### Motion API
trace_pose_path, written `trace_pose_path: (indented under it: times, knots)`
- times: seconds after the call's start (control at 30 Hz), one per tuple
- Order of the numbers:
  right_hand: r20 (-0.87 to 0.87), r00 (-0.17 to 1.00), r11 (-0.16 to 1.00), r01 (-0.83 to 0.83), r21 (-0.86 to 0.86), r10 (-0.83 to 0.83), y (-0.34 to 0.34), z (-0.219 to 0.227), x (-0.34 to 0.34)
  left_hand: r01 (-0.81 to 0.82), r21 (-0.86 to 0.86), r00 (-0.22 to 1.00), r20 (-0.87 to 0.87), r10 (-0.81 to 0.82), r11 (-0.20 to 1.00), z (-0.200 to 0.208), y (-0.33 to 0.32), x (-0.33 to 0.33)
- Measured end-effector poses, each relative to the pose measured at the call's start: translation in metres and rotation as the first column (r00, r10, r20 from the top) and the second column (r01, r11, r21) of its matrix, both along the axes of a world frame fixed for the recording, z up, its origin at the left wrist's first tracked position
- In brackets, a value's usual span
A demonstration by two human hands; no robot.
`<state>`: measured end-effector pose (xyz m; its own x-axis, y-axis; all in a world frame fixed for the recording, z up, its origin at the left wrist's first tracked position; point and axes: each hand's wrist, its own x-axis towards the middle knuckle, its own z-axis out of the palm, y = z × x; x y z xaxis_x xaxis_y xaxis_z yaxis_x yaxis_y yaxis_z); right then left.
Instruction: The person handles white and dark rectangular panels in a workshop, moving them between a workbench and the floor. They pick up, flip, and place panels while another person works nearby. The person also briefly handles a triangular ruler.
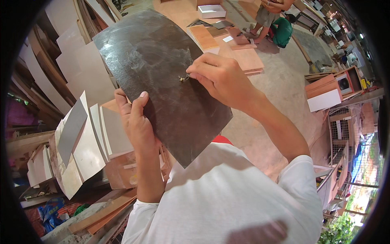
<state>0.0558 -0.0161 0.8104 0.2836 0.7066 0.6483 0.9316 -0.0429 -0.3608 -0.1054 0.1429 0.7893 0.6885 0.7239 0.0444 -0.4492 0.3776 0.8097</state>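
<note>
A dark grey-brown panel [162, 69], scuffed with pale smears, is tilted up in front of my chest. My left hand [134, 116] grips its left edge, with the thumb on the face and the other fingers partly hidden behind. Over the right part of the panel, my right hand [221, 77] is closed in a pinch. From between its thumb and fingers sticks a small, twisted, brass-coloured metal piece [184, 78], against or just above the panel's face. It is too small to name exactly.
Wood boards and white sheets [83, 61] lean in stacks at left. Lower left lie wooden planks [103, 213]. On the floor ahead are flat boards [248, 59] and a white box [212, 11]. Two people, one crouching in green [283, 31], are beyond. A wooden cabinet [334, 89] stands right.
</note>
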Motion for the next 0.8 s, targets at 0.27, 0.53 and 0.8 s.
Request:
trace_pose_path:
  times: [0.27,0.53,0.8]
  knots:
    - [0.044,0.997,0.998,0.056,0.021,-0.057,0.006,0.003,-0.04,-0.008,-0.046,1.0,0.03,0.01,0.999,-0.002,-0.009,-0.025]
    - [0.234,0.97,0.987,-0.031,-0.158,0.068,-0.03,-0.005,-0.036,0.125,-0.039,0.989,-0.08,-0.128,0.991,-0.008,-0.018,-0.035]
    - [0.405,0.903,0.922,0.027,-0.387,0.143,-0.082,-0.028,-0.019,0.128,-0.007,0.968,-0.218,-0.127,0.992,-0.046,-0.039,-0.021]
